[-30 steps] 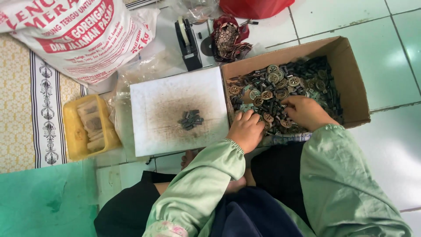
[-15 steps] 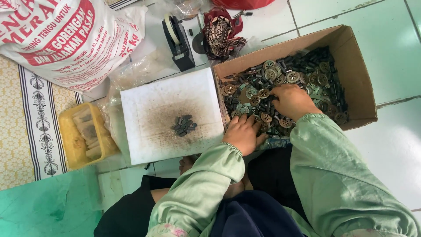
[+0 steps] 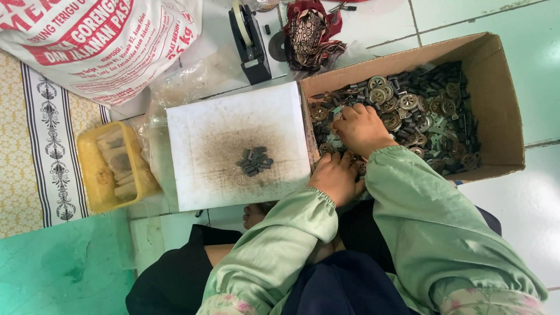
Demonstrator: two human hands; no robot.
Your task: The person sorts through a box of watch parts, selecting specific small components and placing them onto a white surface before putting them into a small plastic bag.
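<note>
A cardboard box holds several round metal discs and small dark pieces. My right hand reaches into the box's left part, fingers curled down among the pieces. My left hand rests at the box's near left corner, fingers bent over the edge; what it holds is hidden. Left of the box lies a stained white board with a small heap of dark grey pieces on it. Both arms wear pale green sleeves.
A yellow plastic tray with flat strips sits left of the board. A big printed white sack lies at the top left. A black tape dispenser and a red patterned cloth bundle lie behind the board.
The view has shifted a little, so things sit lower and further right. My right hand stays in the box, moving slightly among the pieces. My left hand stays at the box corner.
</note>
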